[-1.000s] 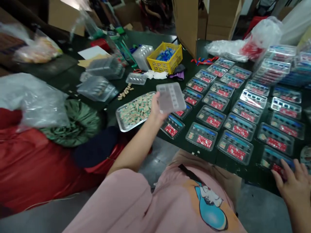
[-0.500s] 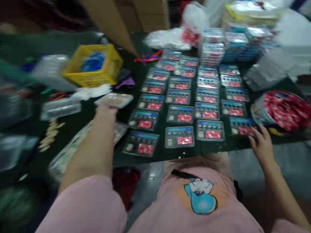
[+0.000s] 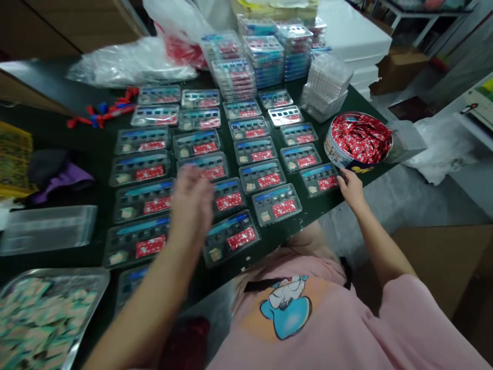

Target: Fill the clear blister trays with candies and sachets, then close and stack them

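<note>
My left hand point(image 3: 190, 198), smeared by motion, is above the rows of filled clear plastic trays; I cannot make out its fingers or anything in them. Near the table's front edge, my right hand point(image 3: 351, 188) has its thumb and fingers closed at the right end of a plastic tray point(image 3: 314, 183). That tray lies flat and holds a red packet, a blue strip and a small pale piece. Similar items fill the other trays, such as one near the front point(image 3: 265, 210). A round tin point(image 3: 334, 150) of red patterned packets stands just beyond my right hand.
Stacked filled trays point(image 3: 236, 77) stand at the back, with nested clear trays point(image 3: 327, 87) to their right. At left are clear plastic trays point(image 3: 50, 228), a metal tray point(image 3: 87, 329) of small pale packets, a purple and black cloth point(image 3: 63, 177) and a yellow basket point(image 3: 15, 154).
My left hand has left the clear plastic at the left and swung right over the filled trays. My view has turned right. My right hand stays by the same tray, its fingers drawn closer.
</note>
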`<state>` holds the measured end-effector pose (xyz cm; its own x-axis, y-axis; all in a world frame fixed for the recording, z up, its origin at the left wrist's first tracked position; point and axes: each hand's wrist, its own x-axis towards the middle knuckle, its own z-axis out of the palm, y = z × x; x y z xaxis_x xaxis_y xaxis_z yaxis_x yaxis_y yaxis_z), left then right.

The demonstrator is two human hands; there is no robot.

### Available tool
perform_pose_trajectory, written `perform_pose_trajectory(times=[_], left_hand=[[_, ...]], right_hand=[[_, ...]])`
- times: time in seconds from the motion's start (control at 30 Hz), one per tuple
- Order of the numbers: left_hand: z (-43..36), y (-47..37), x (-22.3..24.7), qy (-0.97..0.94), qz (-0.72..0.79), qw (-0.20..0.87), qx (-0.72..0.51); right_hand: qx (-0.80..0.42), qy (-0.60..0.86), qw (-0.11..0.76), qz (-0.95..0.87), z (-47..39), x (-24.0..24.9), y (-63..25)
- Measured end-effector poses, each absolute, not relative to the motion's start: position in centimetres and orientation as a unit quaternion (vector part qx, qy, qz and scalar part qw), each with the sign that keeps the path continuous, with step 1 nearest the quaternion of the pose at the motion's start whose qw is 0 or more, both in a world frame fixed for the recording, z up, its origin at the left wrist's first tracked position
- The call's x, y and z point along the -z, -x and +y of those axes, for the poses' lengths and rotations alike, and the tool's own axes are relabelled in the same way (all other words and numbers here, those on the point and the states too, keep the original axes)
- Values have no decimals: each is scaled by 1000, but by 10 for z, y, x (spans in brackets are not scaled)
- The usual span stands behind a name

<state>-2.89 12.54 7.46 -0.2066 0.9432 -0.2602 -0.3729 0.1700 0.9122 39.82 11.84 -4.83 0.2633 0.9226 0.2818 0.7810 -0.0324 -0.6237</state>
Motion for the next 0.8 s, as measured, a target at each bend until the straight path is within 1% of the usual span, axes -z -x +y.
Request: perform_pose_trajectory(times=[0.1, 0.13, 0.2, 0.3, 0.4, 0.5, 0.6, 0.67, 0.73, 0.8], left_hand=[[112, -75, -57, -222, 499, 686, -481], [113, -106, -51, -208, 496, 702, -467], [120, -153, -39, -191, 506, 715, -444], [139, -190, -20, -194, 538, 701, -426], [148, -205, -4, -226, 540, 689, -429], [140, -211, 4, -247, 548, 676, -427], [125, -208, 0, -263, 554, 657, -439], [123, -200, -8, -293, 526, 649, -466], [135, -189, -16, -315, 506, 633, -494], [157, -179, -20, -304, 508, 635, -495]], right_hand=[[-119, 720, 344, -591, 135, 54, -403], [-123, 723, 341, -588, 139, 56, -404], [-136, 728, 340, -580, 145, 61, -405], [-163, 732, 348, -562, 151, 66, -404], [-190, 733, 356, -547, 150, 68, -399], [-214, 737, 372, -522, 143, 64, -394], [-234, 722, 414, -503, 134, 53, -389], [-229, 699, 443, -512, 136, 41, -383], [-213, 678, 459, -533, 149, 30, -374], [-199, 671, 457, -549, 171, 23, -362]])
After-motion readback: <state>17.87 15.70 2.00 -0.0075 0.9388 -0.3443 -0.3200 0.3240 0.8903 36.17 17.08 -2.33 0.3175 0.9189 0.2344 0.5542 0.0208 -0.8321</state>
